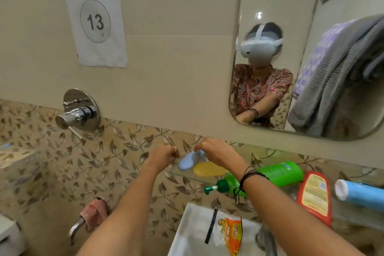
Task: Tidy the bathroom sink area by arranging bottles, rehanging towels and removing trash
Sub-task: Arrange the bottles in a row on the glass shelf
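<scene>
Both hands are reaching toward the glass shelf (187,173) in the middle of the frame, where a pale blue object (188,162) and a yellow object (207,169) are lying flat; I cannot tell exactly what they are, maybe soaps or small cases. The blue one is lying with its long axis going from lower left to upper right, and its upper end is passing under the right hand (216,153). The right hand is the nearer one: it is hovering directly above that end, fingers curled downward and loosely spread, and whether they are already touching the blue object is not clear. The left hand (164,157) is staying just to the left of the blue object, its grip pressed together into a loose fist, holding nothing that I can see. To the right, on the same shelf, a green pump bottle (228,186), a larger green bottle (282,173), a red bottle (314,196) and a blue bottle (361,194) are all lying on their sides. In the lower part, a wrapper (231,233) is sitting in the white sink (187,235). In my judgement, arranging is only beginning.
</scene>
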A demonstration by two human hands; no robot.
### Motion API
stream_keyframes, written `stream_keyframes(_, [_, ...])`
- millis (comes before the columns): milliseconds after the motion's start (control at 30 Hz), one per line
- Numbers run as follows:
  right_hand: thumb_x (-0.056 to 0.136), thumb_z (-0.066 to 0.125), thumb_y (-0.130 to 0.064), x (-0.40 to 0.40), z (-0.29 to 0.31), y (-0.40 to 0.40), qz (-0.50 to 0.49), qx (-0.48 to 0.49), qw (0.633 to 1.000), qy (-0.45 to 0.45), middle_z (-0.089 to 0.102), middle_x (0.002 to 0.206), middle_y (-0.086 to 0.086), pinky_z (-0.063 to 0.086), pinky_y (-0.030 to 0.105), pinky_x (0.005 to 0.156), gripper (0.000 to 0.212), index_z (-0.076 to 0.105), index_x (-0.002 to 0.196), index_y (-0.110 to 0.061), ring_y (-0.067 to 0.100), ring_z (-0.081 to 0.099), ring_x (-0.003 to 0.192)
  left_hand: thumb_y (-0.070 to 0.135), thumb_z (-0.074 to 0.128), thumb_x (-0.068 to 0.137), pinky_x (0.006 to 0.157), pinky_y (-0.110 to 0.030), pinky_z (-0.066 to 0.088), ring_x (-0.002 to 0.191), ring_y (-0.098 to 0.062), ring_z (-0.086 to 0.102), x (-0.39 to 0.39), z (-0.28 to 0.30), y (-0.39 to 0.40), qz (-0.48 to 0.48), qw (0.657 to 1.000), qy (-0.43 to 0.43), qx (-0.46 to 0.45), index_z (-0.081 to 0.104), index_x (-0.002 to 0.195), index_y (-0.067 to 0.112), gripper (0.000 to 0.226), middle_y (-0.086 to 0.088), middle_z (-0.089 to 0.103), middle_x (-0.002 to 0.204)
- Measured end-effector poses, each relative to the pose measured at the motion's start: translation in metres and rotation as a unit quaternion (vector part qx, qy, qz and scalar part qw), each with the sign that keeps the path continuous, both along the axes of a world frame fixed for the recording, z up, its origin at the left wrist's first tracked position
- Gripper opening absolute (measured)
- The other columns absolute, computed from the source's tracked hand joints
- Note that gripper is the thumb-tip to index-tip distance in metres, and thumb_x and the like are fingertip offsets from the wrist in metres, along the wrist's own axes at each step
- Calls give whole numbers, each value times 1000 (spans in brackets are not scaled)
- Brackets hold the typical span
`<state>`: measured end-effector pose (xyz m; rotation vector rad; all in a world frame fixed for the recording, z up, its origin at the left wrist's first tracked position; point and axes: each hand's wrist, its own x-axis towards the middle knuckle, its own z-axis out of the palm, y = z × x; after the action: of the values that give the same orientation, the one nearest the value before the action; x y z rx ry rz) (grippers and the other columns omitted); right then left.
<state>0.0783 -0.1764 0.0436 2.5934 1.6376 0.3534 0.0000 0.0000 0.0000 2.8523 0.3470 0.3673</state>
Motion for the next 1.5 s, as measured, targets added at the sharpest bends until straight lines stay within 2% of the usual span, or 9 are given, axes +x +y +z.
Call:
stream_keyframes(200, [84,54,-4,22,-9,11,34,0,999,-1,63,117,9,47,39,76,37,58,119,-16,30,59,106,-1,65,78,55,-2,38,70,-12,58,15,-9,-6,-28,979,-79,-186,74,91,3,17,-14,73,89])
stream_keyframes(400, [83,52,-12,24,-17,15,43,27,998,-21,65,110,3,50,38,72,27,59,108,-16,28,62,98,-2,62,80,57,-3,42,63,12,59,8,-22,-10,-20,953,-121,-276,73,93,1,17,-5,69,84])
stream_keyframes(600, [88,56,-24,25,-8,6,40,95,994,27,67,103,9,40,33,63,21,61,105,-13,30,62,93,1,67,78,71,-27,47,76,-15,60,6,-18,-18,8,902,-170,-397,72,86,14,16,-6,69,78])
stream_keyframes(733, [82,64,-33,20,9,-2,-13,253,937,242,69,82,17,45,39,62,31,64,86,-2,33,62,75,6,67,80,62,-8,50,69,8,65,1,7,-27,-18,842,-276,-463,70,83,30,25,20,73,72])
stream_keyframes(900, [78,70,-25,4,32,-7,1,349,840,415,63,62,-4,51,30,57,16,71,85,-10,-1,57,51,5,65,82,62,-10,52,70,3,68,-11,44,-32,-69,812,-316,-485,69,96,14,17,3,71,87])
stream_keyframes(1000, [80,70,-22,-1,46,-9,17,378,816,438,64,68,-5,49,17,51,15,71,93,-15,3,55,56,6,64,83,62,-15,56,67,-2,69,-16,67,-35,-89,794,-318,-510,68,92,13,13,0,71,84])
stream_keyframes(1167, [83,66,-19,-2,62,-15,50,419,784,455,66,67,-13,49,14,49,8,70,86,-25,-4,54,52,8,65,83,62,-16,56,67,-3,70,-19,93,-31,-139,803,-318,-484,69,85,20,13,13,74,70])
stream_keyframes(1333, [81,69,-15,-5,38,-15,16,397,802,446,66,65,-15,47,16,51,9,71,88,-19,-5,55,54,8,71,77,62,-17,57,69,0,69,-21,67,-27,-127,839,-284,-446,70,85,27,21,16,74,71])
stream_keyframes(1500, [74,74,-14,-10,6,-1,-62,365,841,395,73,90,17,48,25,58,26,69,97,-3,15,59,68,7,70,77,64,-17,56,69,3,68,-17,31,-17,-102,881,-238,-396,69,96,23,25,-4,73,86])
